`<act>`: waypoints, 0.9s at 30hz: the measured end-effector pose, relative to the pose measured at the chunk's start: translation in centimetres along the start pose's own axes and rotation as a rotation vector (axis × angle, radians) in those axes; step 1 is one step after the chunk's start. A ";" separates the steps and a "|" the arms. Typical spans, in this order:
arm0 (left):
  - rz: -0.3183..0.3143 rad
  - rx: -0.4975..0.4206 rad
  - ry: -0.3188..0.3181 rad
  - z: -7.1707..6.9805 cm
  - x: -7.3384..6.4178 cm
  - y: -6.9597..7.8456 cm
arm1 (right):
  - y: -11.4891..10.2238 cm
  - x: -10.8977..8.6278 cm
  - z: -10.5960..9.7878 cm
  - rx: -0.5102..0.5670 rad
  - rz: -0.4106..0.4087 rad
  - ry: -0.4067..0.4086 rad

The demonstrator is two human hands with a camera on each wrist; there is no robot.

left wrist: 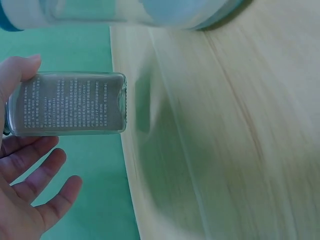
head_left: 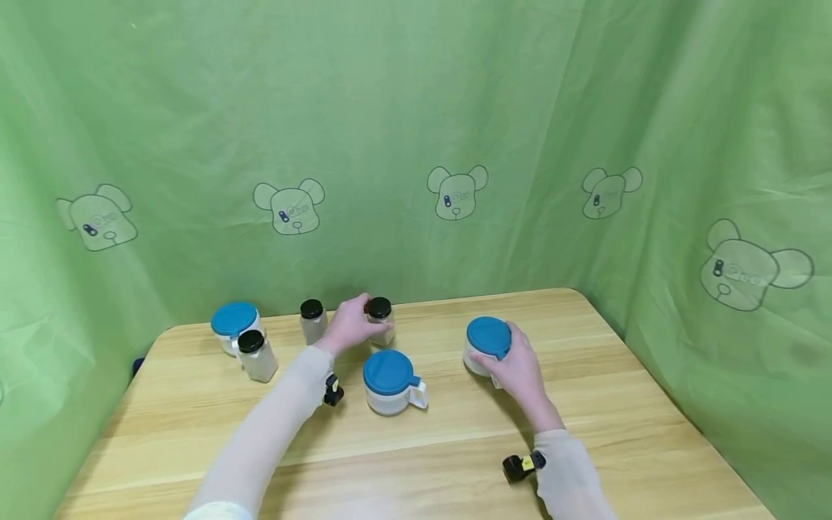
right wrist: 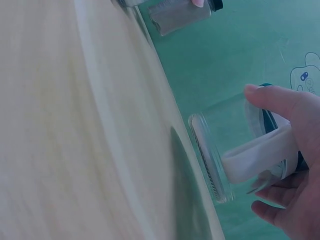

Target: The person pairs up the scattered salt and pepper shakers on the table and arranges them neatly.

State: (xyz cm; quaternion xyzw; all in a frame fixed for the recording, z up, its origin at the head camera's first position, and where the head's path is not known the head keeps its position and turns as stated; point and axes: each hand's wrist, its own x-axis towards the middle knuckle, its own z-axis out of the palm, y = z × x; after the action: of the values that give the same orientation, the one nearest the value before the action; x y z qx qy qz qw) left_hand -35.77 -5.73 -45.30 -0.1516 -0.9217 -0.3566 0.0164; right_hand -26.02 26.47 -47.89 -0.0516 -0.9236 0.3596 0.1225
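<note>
Left hand (head_left: pixel 351 325): fingers pinched black-lidded jar (left wrist: pixel 70 104).
Right hand (head_left: pixel 518 367): fingers curled round blue-lidded jar (head_left: pixel 487 338).
High grips: likely kept both steady.

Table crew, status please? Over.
Left grip: holding squarish black-lidded glass bottle. Right grip: holding round blue-lidded glass jar. Roughly between them: another blue-lidded jar, possible obstacle.

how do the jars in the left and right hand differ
The left-hand jar has a black lid, the right-hand jar a blue lid. The left-hand jar is narrower and shows no handle; the right-hand jar is wider, with a white handle. Both are held, lids on.
</note>
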 end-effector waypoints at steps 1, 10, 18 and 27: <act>0.001 -0.001 -0.002 -0.1 -0.1 -0.1 | 0.0 0.0 0.0 -0.001 -0.002 -0.002; -0.012 0.007 0.002 -0.6 -1.1 -0.8 | 0.7 0.1 -0.2 -0.003 -0.005 -0.018; 0.006 0.042 0.041 -0.9 -2.0 -1.4 | 1.5 -0.2 -0.9 -0.030 -0.024 -0.019; 0.055 0.056 0.067 -1.8 -3.4 -1.8 | 2.1 -0.5 -1.9 -0.029 -0.033 -0.026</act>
State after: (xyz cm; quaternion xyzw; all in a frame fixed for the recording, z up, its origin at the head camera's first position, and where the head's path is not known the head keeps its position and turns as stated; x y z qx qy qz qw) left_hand -33.16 -9.13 -45.64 -0.1643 -0.9258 -0.3348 0.0614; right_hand -24.97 29.15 -48.03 -0.0336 -0.9309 0.3448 0.1157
